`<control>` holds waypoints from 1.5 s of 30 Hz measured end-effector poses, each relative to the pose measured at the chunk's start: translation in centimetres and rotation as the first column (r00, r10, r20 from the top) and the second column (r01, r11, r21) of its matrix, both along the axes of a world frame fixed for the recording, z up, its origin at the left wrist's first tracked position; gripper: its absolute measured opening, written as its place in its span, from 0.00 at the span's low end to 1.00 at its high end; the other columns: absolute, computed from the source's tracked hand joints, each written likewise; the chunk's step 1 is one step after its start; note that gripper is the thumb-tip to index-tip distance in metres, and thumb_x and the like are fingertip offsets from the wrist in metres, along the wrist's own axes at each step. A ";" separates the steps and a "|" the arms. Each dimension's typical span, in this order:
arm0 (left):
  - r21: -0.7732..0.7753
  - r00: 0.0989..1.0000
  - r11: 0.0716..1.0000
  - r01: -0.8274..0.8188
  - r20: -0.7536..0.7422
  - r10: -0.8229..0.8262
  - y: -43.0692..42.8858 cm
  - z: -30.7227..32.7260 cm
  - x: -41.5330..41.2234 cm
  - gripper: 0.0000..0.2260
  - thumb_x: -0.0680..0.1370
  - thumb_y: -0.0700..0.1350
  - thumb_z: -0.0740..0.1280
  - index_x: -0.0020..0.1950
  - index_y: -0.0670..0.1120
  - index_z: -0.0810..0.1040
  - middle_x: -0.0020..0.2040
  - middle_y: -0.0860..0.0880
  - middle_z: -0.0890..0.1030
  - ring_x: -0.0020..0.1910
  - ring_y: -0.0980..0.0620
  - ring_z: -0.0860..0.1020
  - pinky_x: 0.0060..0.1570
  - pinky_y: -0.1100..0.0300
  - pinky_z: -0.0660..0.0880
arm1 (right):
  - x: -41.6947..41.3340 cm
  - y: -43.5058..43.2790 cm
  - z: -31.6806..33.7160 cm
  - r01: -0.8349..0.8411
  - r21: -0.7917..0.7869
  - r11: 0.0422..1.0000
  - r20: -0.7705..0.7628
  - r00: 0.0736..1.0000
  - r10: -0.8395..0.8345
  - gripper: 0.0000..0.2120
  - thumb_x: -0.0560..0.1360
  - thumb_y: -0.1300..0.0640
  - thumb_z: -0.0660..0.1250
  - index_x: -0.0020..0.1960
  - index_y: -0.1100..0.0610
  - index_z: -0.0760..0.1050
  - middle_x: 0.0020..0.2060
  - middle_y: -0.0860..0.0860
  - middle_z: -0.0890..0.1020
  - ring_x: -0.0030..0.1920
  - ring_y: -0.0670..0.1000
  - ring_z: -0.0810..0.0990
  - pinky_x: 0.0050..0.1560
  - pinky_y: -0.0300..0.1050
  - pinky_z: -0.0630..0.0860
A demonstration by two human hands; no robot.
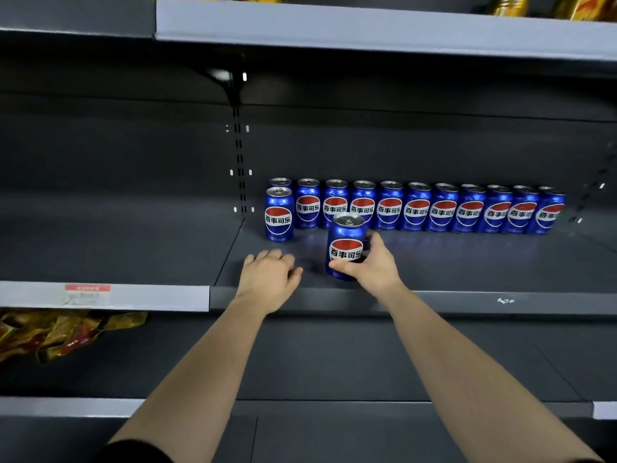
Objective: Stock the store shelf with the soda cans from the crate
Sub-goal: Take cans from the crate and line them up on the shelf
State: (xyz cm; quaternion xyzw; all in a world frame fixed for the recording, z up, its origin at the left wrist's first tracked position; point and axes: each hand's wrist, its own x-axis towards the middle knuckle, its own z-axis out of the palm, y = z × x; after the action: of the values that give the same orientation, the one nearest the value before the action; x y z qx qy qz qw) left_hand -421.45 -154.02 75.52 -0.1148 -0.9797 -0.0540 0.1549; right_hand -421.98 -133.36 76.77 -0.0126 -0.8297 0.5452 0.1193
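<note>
One soda can [345, 247] is upright near the front of the shelf [467, 262], long axis vertical and label facing out; I cannot tell whether its base touches the shelf. The right grip [374, 265] wraps it from the right, thumb across the lower front, fingers curled round the back. Its slot is probably in the second row: a lone front can [279, 215] stands before the left end of the back row [417, 208], so the gap beside it lies behind and left of the held can. The left grip [270, 279], loosely curled and empty, is nearer that gap.
</note>
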 end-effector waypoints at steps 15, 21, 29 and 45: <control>0.086 0.997 0.995 -0.046 -0.057 0.051 -0.4 -1.5 -1.4 0.14 0.77 0.58 0.55 0.51 0.51 0.73 0.51 0.52 0.74 0.55 0.50 0.71 0.55 0.53 0.65 | -2.7 -2.9 -0.1 -0.100 -0.016 0.995 0.082 0.991 0.101 0.39 0.65 0.61 0.79 0.68 0.54 0.61 0.58 0.47 0.78 0.57 0.46 0.76 0.57 0.41 0.71; 0.090 0.996 0.994 -0.054 -0.059 0.060 -0.3 -1.7 -1.5 0.15 0.77 0.58 0.55 0.52 0.51 0.73 0.52 0.52 0.74 0.56 0.49 0.70 0.56 0.53 0.65 | -4.6 -3.0 -0.8 -0.066 0.042 0.997 0.084 0.995 0.062 0.29 0.62 0.61 0.77 0.59 0.50 0.70 0.58 0.50 0.79 0.57 0.49 0.78 0.59 0.48 0.76; 0.083 0.995 0.994 -0.069 -0.060 0.074 -0.3 -1.6 -1.4 0.17 0.76 0.58 0.54 0.55 0.50 0.74 0.53 0.51 0.74 0.56 0.49 0.70 0.57 0.52 0.65 | -5.9 -4.9 -0.9 0.036 0.019 0.999 0.040 0.999 -0.036 0.34 0.65 0.60 0.79 0.67 0.55 0.67 0.53 0.46 0.77 0.52 0.46 0.76 0.56 0.43 0.74; 0.096 0.992 0.992 -0.080 -0.085 0.088 -0.3 -1.7 -1.3 0.17 0.76 0.58 0.55 0.54 0.50 0.73 0.52 0.51 0.75 0.55 0.49 0.71 0.56 0.53 0.64 | -8.9 -7.5 -1.7 0.171 -0.122 0.978 0.027 0.985 -0.169 0.31 0.64 0.61 0.79 0.62 0.54 0.69 0.53 0.50 0.80 0.54 0.53 0.81 0.54 0.53 0.81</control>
State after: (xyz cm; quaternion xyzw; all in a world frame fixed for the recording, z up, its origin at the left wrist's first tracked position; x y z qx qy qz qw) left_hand -422.80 -154.28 73.80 -0.0683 -0.9722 -0.0876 0.2059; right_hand -430.91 -140.85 75.05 -0.0953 -0.7910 0.5833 0.1578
